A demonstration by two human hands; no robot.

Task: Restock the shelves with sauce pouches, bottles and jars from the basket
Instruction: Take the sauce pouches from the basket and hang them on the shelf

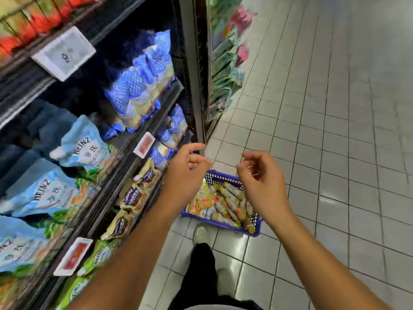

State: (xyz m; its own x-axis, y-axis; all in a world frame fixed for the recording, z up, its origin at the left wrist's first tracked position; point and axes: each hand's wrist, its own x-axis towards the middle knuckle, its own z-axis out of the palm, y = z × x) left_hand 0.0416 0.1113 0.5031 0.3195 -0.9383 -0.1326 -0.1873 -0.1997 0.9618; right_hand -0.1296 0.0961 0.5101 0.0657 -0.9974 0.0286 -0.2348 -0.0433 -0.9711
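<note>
Blue plastic basket point(257, 228) sits on the pale tiled floor point(335, 130) in the lower middle of the frame, just right of the shelving and ahead of our shoe point(201, 234). Its long axis runs from upper left to lower right. Small bottles point(232, 206) lie on their sides in it, packed side by side along the same slant, the nearest ones showing yellow caps at their lower-right ends. Yellow pouches point(201, 200) lie flat in the basket's left half. Both our bare forearms rise from the bottom edge and converge toward the centre, so the hands hang in front of the basket without touching it. Our left hand point(187, 168) is back-up with the forefinger partly stretched toward the shelf upright and the other fingers loosely curled; it holds nothing. Our right hand point(261, 175) is turned inward, its fingers loosely bent toward the thumb, and it too holds nothing. At the left of the frame, light blue Heinz pouches point(85, 148) stand on a shelf, with blue net-patterned pouches point(143, 86) further along it.
</note>
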